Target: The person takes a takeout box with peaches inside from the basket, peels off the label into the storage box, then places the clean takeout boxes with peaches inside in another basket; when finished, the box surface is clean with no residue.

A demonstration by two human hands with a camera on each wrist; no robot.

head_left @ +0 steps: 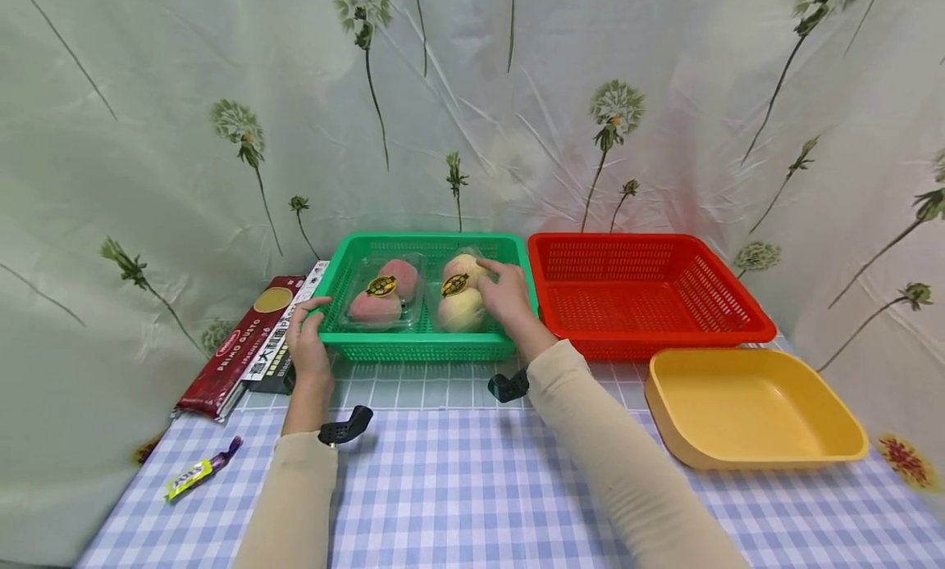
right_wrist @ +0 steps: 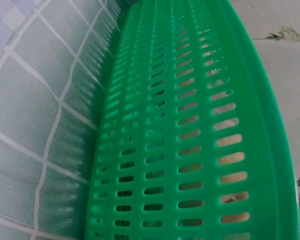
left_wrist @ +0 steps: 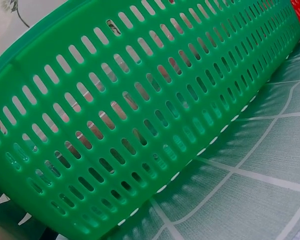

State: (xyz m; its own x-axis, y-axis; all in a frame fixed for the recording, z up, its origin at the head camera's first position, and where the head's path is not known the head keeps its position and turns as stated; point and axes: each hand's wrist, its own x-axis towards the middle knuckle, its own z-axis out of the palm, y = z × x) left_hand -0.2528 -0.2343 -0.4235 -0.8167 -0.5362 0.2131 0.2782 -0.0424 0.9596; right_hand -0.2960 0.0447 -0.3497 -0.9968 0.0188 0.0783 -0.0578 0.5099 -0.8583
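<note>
In the head view, a green basket (head_left: 424, 349) holds two clear packs with black-and-yellow labels. The left pack (head_left: 375, 308) contains two pink, peach-like rounds. The right pack (head_left: 463, 316) has paler, yellowish ones, and my right hand (head_left: 509, 294) grips it at its right side, fingers over the top and wrist above the front rim. My left hand (head_left: 306, 339) is at the basket's front left corner, its bent fingers right at the rim. Both wrist views show mostly the basket's slotted wall (left_wrist: 140, 110), with the rounds glimpsed through the slots.
A red basket (head_left: 653, 339) stands right of the green one, with a yellow tub (head_left: 760, 462) in front of it. Left lie a red spaghetti pack (head_left: 239, 348), a black-and-white pack (head_left: 284, 352) and a small yellow-and-purple wrapper (head_left: 199, 472). A floral curtain (head_left: 472, 102) hangs behind.
</note>
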